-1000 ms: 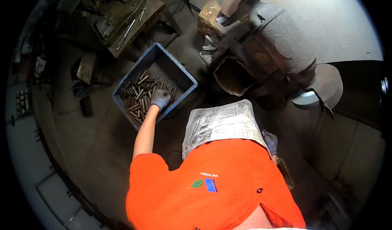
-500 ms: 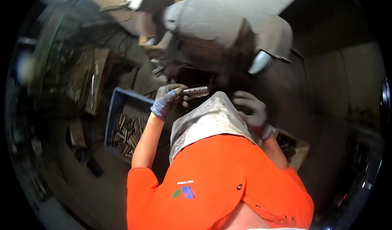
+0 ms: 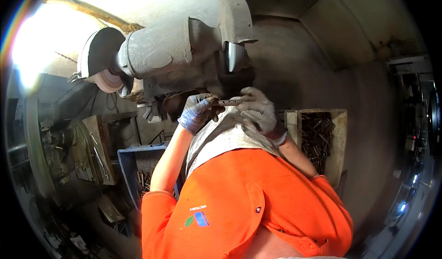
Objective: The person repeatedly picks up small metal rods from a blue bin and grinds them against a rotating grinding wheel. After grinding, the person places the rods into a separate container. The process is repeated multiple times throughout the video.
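My left hand, in a soiled white and blue glove, pinches one end of a short grey metal tube with a row of small holes along its side. At the tube's other end my gloved right hand has its thumb and fingers closed around it. The tube lies roughly level above my lap, which a pale apron covers. Just beyond my hands stands a bench grinder. Its right wheel is nearest to the tube; its left wheel is farther off.
A blue bin of loose metal pieces stands on my left, partly behind my forearm. On my right a cream bin contains many dark metal pieces. Farther left is a greenish machine beside a wooden board.
My right hand has come in from the right and taken the tube's free end. The view has shifted, so the grinder appears farther left and the cream bin shows more fully.
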Demonstrator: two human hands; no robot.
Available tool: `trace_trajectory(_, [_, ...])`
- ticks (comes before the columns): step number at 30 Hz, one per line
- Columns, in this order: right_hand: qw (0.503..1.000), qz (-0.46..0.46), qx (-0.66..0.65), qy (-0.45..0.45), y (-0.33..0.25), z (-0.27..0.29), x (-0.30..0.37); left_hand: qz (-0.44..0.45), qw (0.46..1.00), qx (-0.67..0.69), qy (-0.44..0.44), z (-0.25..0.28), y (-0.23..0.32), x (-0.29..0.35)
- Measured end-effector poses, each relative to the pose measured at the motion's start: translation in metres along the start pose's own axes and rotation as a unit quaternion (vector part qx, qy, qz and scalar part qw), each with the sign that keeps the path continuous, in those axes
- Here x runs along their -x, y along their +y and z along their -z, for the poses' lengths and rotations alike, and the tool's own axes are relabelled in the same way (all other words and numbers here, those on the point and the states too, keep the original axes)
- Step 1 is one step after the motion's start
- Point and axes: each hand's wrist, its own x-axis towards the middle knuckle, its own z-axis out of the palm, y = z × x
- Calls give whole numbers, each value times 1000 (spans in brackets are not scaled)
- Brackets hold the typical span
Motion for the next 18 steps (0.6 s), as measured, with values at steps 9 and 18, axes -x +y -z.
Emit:
trace_trajectory(9, [952,-192,-164,-174,6,7,-9,56,954,-259,-142,-25,12,-17])
trace_trajectory(18, [843,-235,-462,141,9,-17,12,-117,943,-307,-58,-25,-23,-3])
